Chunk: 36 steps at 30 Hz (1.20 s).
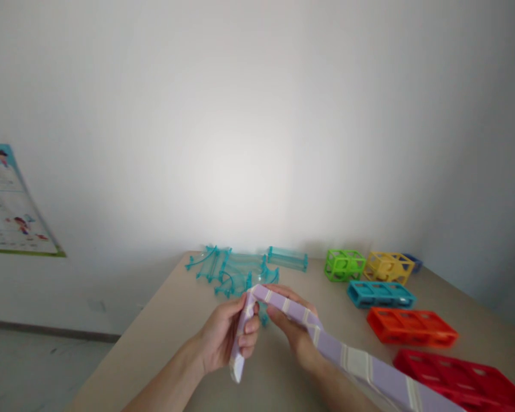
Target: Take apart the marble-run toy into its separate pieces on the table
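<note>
A long lavender band (335, 347) with pale cross stripes bends sharply near the middle of the view. My left hand (218, 336) is closed around its short end, which hangs down towards me. On the other side of the bend, my right hand (295, 335) pinches the band between thumb and fingers. From there the long part runs over my right forearm and out of the lower right of the view. Clear teal plastic pieces (240, 264) with curved and straight edges lie just beyond my hands, partly hidden by them.
Along the right of the table (163, 320) stand openwork plastic blocks: green (344, 265), yellow (387, 266), dark blue (414, 262), teal (381, 294), orange (412, 326) and red (466, 377). A white wall (240, 126) rises behind the table. A poster (17, 200) hangs at left.
</note>
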Tool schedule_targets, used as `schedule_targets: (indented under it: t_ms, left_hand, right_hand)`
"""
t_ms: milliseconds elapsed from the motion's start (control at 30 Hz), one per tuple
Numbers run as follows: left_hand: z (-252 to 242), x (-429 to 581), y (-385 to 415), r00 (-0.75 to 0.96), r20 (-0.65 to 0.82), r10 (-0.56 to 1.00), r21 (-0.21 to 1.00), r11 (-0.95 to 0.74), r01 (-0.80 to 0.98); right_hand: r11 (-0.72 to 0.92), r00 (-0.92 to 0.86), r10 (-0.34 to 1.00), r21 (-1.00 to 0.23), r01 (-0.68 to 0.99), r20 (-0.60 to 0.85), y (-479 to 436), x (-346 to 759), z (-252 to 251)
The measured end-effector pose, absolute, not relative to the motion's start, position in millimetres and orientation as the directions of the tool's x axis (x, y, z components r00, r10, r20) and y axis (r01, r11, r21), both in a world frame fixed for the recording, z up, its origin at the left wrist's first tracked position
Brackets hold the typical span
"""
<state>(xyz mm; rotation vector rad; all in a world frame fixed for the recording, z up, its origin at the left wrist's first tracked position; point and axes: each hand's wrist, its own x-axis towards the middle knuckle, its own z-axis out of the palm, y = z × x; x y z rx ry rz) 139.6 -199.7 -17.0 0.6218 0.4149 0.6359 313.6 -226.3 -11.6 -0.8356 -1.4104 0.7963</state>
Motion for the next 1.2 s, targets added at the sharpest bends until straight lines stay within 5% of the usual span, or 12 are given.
schedule_targets:
  t_ms: [233,533,933,1200]
  left_hand:
    - [-18,128,-191,0.854,-0.172,0.492,0.634,0.719,-0.286]
    - [-23,130,-189,0.885,-0.417,0.206,0.600,0.794,0.098]
    - [-34,152,-212,0.729,-0.378,0.571,0.864,0.500,0.056]
    - [-32,161,-218,0.548,-0.090,0.831,0.987,0.003,0.158]
  right_hand:
    - [0.494,-0.092,0.862,-0.867,-0.074,0.499,-225,326,-13]
    - [0.397,0.035,0.918,-0.916,-0.053,0.396,-224,317,-32]
    - [0.306,0.117,0.932,-0.918,0.251,0.343,-218,312,-19]
    - [0.059,0.287,0.954,-0.992,0.111,0.089,-209,316,-26]
